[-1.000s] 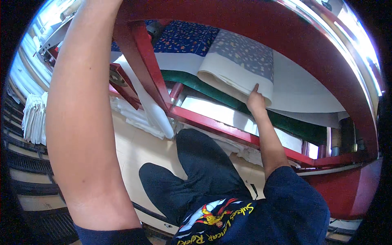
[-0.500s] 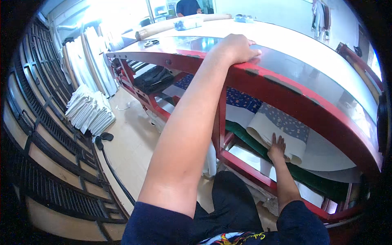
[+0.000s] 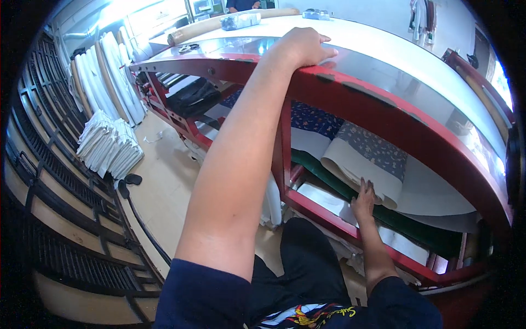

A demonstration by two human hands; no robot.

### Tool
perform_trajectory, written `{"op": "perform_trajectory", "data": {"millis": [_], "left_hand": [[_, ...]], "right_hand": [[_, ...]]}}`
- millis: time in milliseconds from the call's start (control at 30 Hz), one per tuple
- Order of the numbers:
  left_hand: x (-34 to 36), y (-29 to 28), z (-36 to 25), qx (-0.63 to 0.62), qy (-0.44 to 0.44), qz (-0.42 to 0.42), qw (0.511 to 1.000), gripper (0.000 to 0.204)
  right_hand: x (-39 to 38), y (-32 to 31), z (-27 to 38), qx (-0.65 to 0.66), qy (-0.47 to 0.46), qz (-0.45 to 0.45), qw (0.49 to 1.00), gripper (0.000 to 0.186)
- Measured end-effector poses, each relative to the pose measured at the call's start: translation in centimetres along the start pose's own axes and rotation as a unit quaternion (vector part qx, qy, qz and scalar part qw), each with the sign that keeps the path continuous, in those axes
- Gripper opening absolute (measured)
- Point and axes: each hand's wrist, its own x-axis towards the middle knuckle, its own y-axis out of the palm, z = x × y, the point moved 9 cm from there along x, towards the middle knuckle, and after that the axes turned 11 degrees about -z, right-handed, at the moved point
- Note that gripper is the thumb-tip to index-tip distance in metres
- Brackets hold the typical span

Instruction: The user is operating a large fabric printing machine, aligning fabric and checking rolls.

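My left hand point(image 3: 303, 48) leans on the edge of the metal-topped table point(image 3: 378, 90), thumb and forefinger apart; the other fingers are partly hidden. Down on the shelf under the tabletop, my right hand point(image 3: 364, 203) lies with outstretched fingers at the front edge of a folded grey patterned sheet with a cream underside point(image 3: 372, 151), perhaps fabric. Beside that sheet is a dark blue patterned one point(image 3: 315, 118). Along the shelf front, below them, runs a dark green cloth point(image 3: 416, 238). Plain white sheets point(image 3: 430, 194) lie to the right.
The table's red frame point(image 3: 329, 219) stands before my knees. On top lie a brown roll point(image 3: 192, 34), scissors point(image 3: 189, 48) and clear packs. At left are upright rolls point(image 3: 90, 77), a stack of folded white cloth point(image 3: 109, 145), black slippers point(image 3: 127, 183) and a dark slatted gate. Someone stands beyond the table.
My right hand's fingers have drawn closer together and slid slightly left and down along the grey sheet's edge. My left hand stays on the table edge. The whole view has shifted a little.
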Motion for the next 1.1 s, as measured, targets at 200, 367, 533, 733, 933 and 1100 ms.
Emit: {"op": "perform_trajectory", "data": {"millis": [200, 367, 533, 733, 933, 1100], "left_hand": [[-1.0, -0.1, -0.2, 0.024, 0.055, -0.028, 0.998, 0.063], [-0.2, -0.2, -0.6, 0.017, 0.019, 0.014, 1.000, 0.061], [-0.4, -0.9, -0.8, -0.002, -0.022, 0.022, 1.000, 0.057], [-1.3, -0.7, -0.9, -0.007, -0.041, 0.050, 0.998, 0.057], [-1.2, -0.9, -1.4, 0.019, -0.031, 0.054, 0.998, 0.059], [-1.4, -0.9, -1.4, 0.023, -0.027, 0.051, 0.998, 0.059]], "right_hand": [[-1.0, 0.6, 0.2, 0.008, -0.003, 0.008, 1.000, 0.085], [-2.2, -0.6, 0.0, 0.027, -0.037, -0.039, 0.998, 0.076], [-0.8, -1.2, 1.3, 0.065, -0.090, -0.079, 0.991, 0.040], [-1.1, -1.6, 2.2, 0.094, -0.118, -0.096, 0.984, 0.031], [-1.1, -1.8, 1.7, 0.091, -0.108, -0.097, 0.985, 0.029], [-1.1, -1.7, 1.5, 0.084, -0.100, -0.092, 0.987, 0.030]]}}
